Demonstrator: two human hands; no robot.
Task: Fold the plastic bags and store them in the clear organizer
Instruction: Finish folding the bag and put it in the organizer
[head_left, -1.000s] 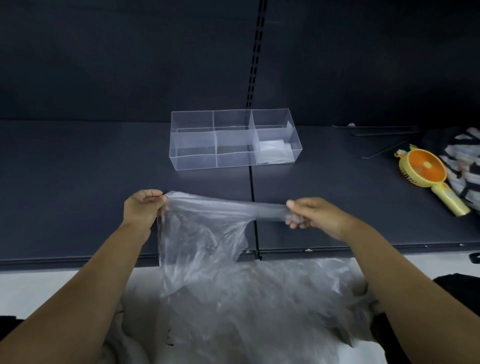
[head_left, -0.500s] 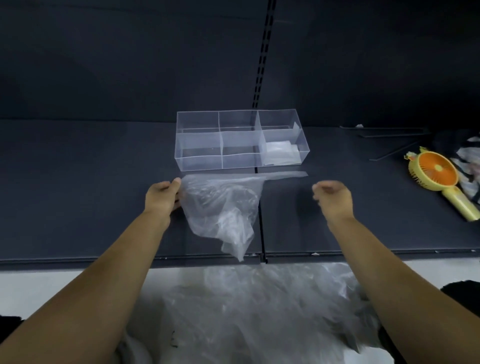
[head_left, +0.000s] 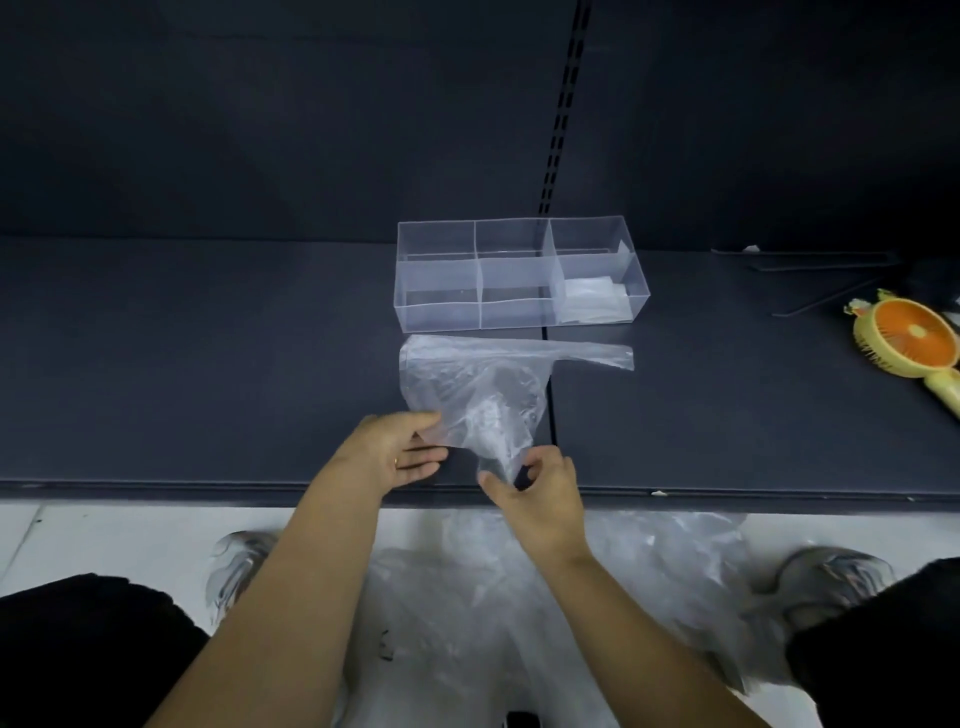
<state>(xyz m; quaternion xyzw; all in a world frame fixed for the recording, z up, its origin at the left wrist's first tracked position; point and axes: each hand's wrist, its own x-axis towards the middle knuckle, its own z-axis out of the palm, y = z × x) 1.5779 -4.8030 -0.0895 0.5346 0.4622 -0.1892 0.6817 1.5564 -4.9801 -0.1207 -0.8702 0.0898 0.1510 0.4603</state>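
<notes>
A clear plastic bag (head_left: 483, 384) lies crumpled on the dark shelf (head_left: 208, 364), just in front of the clear organizer (head_left: 441, 317). One handle of the bag stretches right toward the shelf seam. My left hand (head_left: 400, 449) pinches the bag's near left edge between thumb and fingers. My right hand (head_left: 540, 486) pinches the bag's near bottom tip. The organizer has several compartments; a folded bag (head_left: 592, 301) sits in its front right one.
A pile of loose clear bags (head_left: 519, 597) lies on the pale floor between my shoes, below the shelf edge (head_left: 156, 488). A yellow and orange hand fan (head_left: 909, 338) rests at the shelf's right. Thin dark wire rods (head_left: 810, 265) lie behind it.
The bag went from being held stretched in the air to lying on the shelf. Both hands let go of its top corners, moved back and took hold of its near end.
</notes>
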